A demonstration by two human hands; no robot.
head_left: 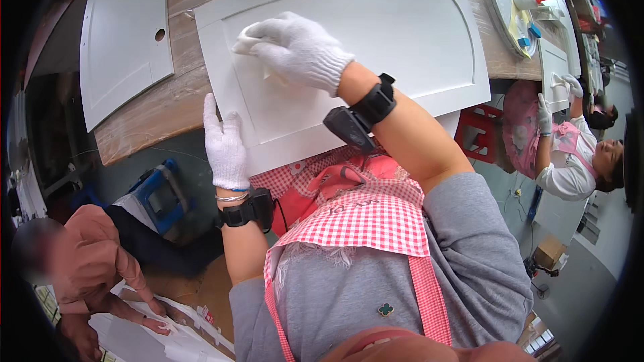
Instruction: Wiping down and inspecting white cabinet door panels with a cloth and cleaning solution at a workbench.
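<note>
A white framed cabinet door (376, 33) lies on the wooden table in front of me. My right hand (295, 50), in a white knit glove, is closed on a white cloth (247, 41) and presses it to the door's recessed panel near its left side. My left hand (225, 144), gloved too, is at the door's near left edge. Its fingers point away from me outside the edge and its thumb lies at the border. The undersides of both hands are hidden.
Another white panel (127, 33) with a round hole lies at the left. A round lid (500, 10) at the right carries a glue bottle (526, 1) and blue blocks. A person (100, 255) bends at lower left; another person (577, 154) works at the right, beside a red stool (479, 131).
</note>
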